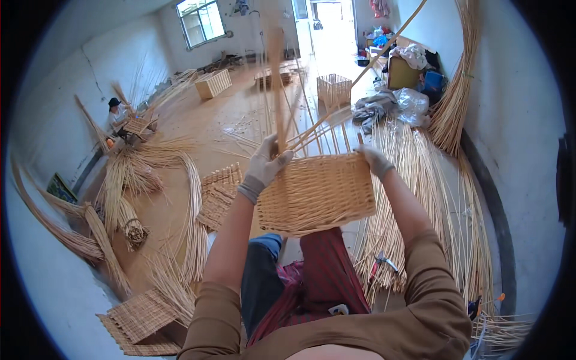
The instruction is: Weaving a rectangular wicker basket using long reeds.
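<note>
A half-woven wicker basket (318, 195) is held up in front of me above my lap, its pale woven side toward me. My left hand (268, 163), in a light glove, is closed at the basket's upper left corner, beside upright willow rods blurred by motion. At the upper right corner my right hand (376, 161), also gloved, grips the basket rim, its fingertips partly hidden behind the weave. Long loose rods stick up and away from the basket's far side. A dark red striped apron (327, 264) covers part of my legs below it.
Bundled willow rods (399, 192) lie on my right, with red-handled pruning shears (382, 267) on them. Woven panels (144, 315) lie at the lower left, and more (219, 195) beside the basket. Farther off are box frames (213, 84) and a person (123, 117) seated with wickerwork.
</note>
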A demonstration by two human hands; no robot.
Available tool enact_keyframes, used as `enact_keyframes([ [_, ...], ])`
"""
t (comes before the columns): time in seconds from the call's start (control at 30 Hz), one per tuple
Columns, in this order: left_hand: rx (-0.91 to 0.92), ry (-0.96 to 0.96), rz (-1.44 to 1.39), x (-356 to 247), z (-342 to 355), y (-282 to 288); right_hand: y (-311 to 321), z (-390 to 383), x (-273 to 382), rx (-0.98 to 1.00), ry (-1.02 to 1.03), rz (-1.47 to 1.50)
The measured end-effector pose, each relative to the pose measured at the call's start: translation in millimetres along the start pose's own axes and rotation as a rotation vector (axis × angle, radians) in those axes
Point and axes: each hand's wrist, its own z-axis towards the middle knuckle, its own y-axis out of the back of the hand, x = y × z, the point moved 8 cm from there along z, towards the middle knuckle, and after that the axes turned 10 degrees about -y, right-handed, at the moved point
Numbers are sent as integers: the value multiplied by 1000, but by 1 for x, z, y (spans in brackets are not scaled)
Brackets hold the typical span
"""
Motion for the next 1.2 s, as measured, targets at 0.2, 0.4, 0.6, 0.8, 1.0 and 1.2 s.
enact_keyframes([
  [0.2,-61,213,-316,81,-19,11,-15,-85,2,1,130,439],
  [0.4,-277,359,-462,158,-54,21,-46,-78,28,-70,203,225],
  [0.6,-332,544,-478,245,-80,-5,-40,7,-27,-401,73,-513],
  [0.8,-155,702,121,288,-111,-8,-29,78,-117,-457,67,-581],
  [1.0,-189,733,-5,324,-146,-1,-47,81,-132,-195,22,-276],
  [1.2,-533,767,-556,361,-179,13,-87,44,-50,-210,236,-486],
])
